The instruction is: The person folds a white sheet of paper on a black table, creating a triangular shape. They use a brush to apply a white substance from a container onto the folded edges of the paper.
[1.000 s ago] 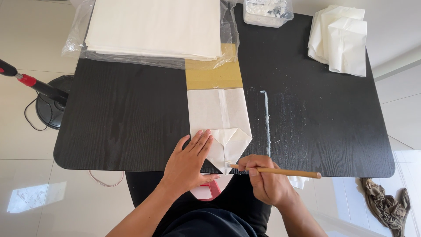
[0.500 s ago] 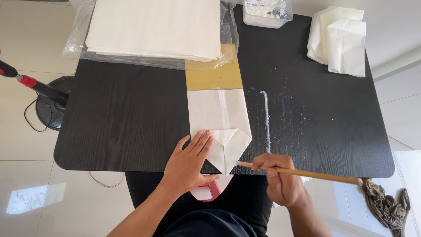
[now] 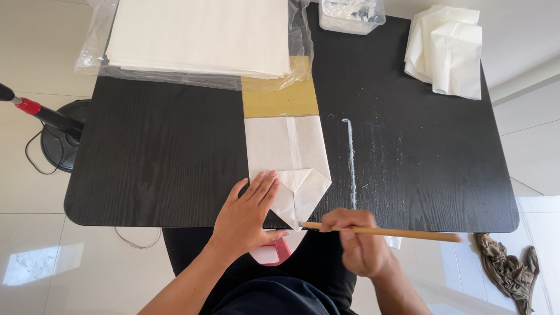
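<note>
Right hand (image 3: 360,244): closed around wooden stick (image 3: 382,231), held level, tip touching the folded point of the paper bag (image 3: 290,166).
Left hand (image 3: 247,211): open, flat, fingers spread, pressing the bag's folded end just left of the stick tip.
Beyond the hands: bag lying lengthwise on black table (image 3: 157,151); white glue streak (image 3: 350,163) just right of it.
Farther: stack of white sheets (image 3: 198,35) in clear plastic; plastic tub (image 3: 352,14); folded bags (image 3: 446,49) at far right.

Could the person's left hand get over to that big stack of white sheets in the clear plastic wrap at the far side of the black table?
Probably yes. The left hand lies flat on the folded white paper piece, holding nothing, and only bare black table lies before the plastic-wrapped stack of white sheets.
</note>
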